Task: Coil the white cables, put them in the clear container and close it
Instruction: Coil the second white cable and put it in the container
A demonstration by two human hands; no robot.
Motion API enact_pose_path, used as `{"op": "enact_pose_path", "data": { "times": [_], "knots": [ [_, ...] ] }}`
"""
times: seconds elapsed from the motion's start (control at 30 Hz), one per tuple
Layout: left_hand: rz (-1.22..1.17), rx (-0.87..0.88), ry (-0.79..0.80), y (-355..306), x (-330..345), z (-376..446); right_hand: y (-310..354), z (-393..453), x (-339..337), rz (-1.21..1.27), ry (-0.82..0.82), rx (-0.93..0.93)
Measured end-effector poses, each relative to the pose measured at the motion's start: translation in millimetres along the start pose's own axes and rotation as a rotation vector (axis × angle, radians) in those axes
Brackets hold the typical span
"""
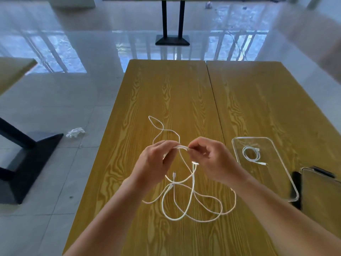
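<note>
Both hands, left (154, 159) and right (212, 157), hover mid-worktop (166, 89), fingers pinching one loose cable (191, 200) between them. Near the right edge, the open container (276, 150) holds a coiled cable (251, 154).

Yellow wood-grain worktop (166, 93) is sitting in front of the person, butting against a second worktop (267, 100) on its right. Long loose white cable (191, 200) is sprawling across the near middle of the first worktop, part of it being held up between left hand (155, 159) and right hand (212, 159). Clear rectangular plastic container (287, 182) is lying right of the hands on the second worktop, a small coiled white cable (251, 154) resting inside it. Clear flat lid (321, 196) is lying just right of the container. Crumpled white wrapper (75, 133) is lying on the floor to the left.
</note>
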State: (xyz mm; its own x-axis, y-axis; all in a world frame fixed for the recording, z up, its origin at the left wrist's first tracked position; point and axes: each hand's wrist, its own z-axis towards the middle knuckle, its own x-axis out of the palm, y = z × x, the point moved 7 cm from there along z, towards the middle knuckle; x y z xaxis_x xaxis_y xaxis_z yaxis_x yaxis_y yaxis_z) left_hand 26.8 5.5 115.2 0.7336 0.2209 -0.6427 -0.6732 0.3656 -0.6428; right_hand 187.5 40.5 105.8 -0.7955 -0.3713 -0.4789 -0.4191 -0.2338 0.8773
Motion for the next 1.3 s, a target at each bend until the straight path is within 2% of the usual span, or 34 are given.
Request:
{"op": "enact_pose_path", "data": {
  "times": [0.1, 0.3, 0.47, 0.53, 0.6, 0.7, 0.8, 0.9, 1.03, 1.17, 1.3],
  "knots": [
    [-0.081, 0.010, -0.085, -9, -12, 15, 14, 2, -13, 0.118, 0.050, 0.026],
    [-0.411, -0.284, -0.264, -1, -31, 39, 39, -3, -36, 0.465, 0.264, 0.107],
    [-0.653, -0.419, -0.293, 3, -36, 47, 66, -5, -58, 0.615, 0.359, 0.067],
    [-0.705, -0.444, -0.292, 0, -37, 52, 80, -2, -68, 0.764, 0.347, 0.018],
    [-0.736, -0.504, -0.262, -2, -32, 58, 87, 4, -77, 0.812, 0.230, -0.001],
    [-0.783, -0.614, -0.219, -12, -21, 64, 88, 7, -88, 0.625, -0.038, -0.032],
    [-0.916, -0.762, -0.138, -26, -8, 65, 93, 5, -89, 0.418, -0.162, -0.086],
    [-1.064, -0.875, -0.027, -36, -1, 63, 96, 0, -82, 0.339, -0.149, -0.117],
    [-1.142, -0.778, 0.059, -52, -6, 70, 101, -6, -69, 0.167, -0.099, -0.125],
    [-1.052, -0.707, 0.034, -58, -15, 74, 105, -6, -60, -0.039, -0.130, -0.185],
    [-1.084, -0.717, -0.059, -54, -20, 73, 101, -6, -48, -0.021, -0.026, -0.169]
  ]
}}
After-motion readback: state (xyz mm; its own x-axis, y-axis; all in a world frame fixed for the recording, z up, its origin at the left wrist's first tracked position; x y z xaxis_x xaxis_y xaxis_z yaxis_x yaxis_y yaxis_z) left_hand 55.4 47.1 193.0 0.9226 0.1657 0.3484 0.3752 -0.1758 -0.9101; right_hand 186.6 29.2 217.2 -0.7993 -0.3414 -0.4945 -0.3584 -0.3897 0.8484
